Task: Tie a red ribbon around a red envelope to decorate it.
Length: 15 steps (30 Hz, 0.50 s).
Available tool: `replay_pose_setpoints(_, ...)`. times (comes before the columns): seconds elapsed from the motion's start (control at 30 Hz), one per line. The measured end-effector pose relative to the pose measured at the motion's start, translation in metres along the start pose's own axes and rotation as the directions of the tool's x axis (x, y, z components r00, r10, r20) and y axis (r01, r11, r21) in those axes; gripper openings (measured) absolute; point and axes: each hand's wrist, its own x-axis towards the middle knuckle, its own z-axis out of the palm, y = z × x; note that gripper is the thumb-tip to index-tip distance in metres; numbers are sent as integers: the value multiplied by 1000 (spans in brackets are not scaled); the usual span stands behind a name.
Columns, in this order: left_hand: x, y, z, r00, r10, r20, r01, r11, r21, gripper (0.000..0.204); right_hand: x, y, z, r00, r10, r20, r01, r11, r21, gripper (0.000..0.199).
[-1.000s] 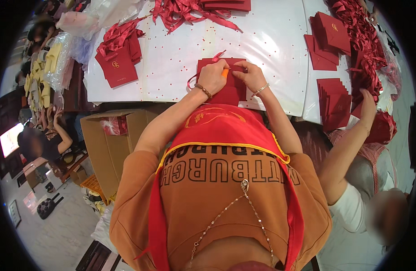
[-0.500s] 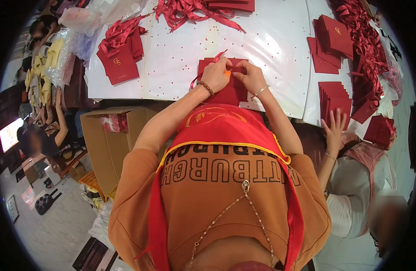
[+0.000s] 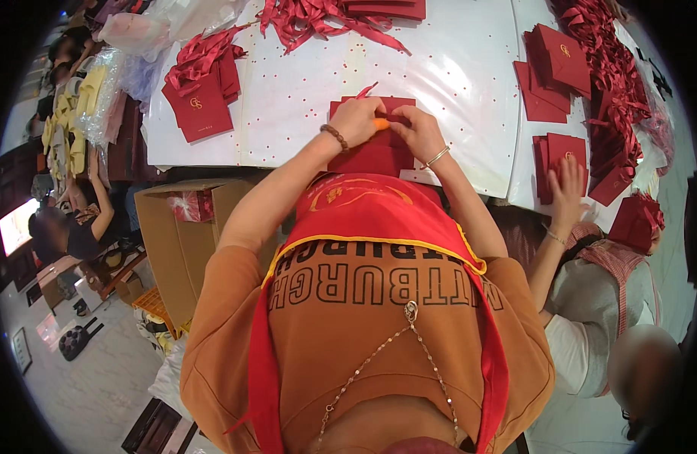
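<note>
From where I stood, a red pouch [image 3: 371,160] lay at the near edge of the bench [image 3: 280,113]. The left grip [image 3: 354,121] and right grip [image 3: 419,132] adjoined over it, beside a small orange item [image 3: 381,124]; I could not tell whether either was clamped. A co-worker's hand [image 3: 567,193] was over red pouches [image 3: 551,145] at the bench's right.

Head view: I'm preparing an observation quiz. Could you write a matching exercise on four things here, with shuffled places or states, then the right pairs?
1. Left hand
2. Right hand
3. Central red paper bag
4. Cardboard box

A. Stands open by the near edge of the white table
B. Has a silver-coloured bangle at its wrist
C. Lies beneath both hands
D. Has a brown beaded bracelet at its wrist

Pairs: 1-D; 2-B; 3-C; 4-A
</note>
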Motion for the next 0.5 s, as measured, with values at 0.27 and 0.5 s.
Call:
replay_pose_setpoints(0.27,35,-8,-40,887,5,462,-42,997,70,28,-2,-14,6,987,-161,0,160,985,-60,15)
replay_pose_setpoints(0.5,37,-5,-30,931,-22,364,-49,981,186,26,-3,-14,9,983,-180,-39,177,981,-74,13)
